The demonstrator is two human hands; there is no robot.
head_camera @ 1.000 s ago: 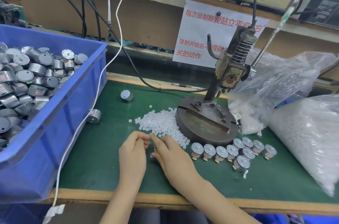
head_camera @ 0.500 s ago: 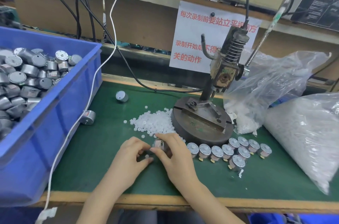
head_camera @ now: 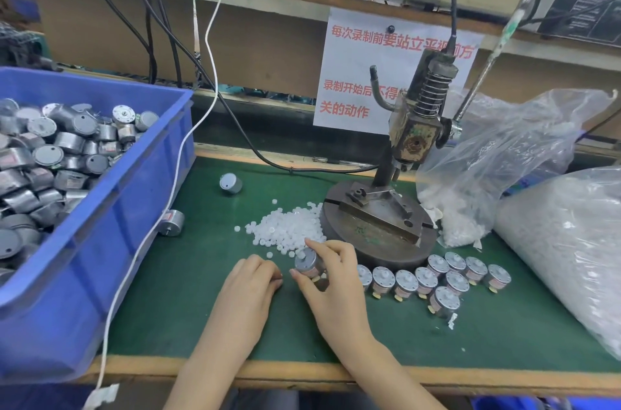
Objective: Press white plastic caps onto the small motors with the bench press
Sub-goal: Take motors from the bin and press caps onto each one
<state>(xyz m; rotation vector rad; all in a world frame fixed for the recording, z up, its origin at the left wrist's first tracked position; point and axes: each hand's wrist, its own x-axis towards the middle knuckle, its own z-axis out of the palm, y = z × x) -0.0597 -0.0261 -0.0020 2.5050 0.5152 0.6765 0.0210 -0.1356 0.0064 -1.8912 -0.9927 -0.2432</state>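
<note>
My right hand grips a small silver motor just above the green mat, a white cap sitting on its top. My left hand rests beside it on the mat with fingers curled, nothing visible in it. A heap of loose white caps lies just beyond both hands. The bench press stands to the right of the heap on its round iron base, with the ram raised and the fixture bare. Several capped motors sit in rows in front of the base.
A blue bin full of bare motors fills the left side. Two stray motors lie on the mat near it. Plastic bags of white caps crowd the right. A white cable trails across the bin's edge.
My right hand has lifted the motor and turned it so its capped top shows. My left hand let go of it and drew back slightly to the left.
</note>
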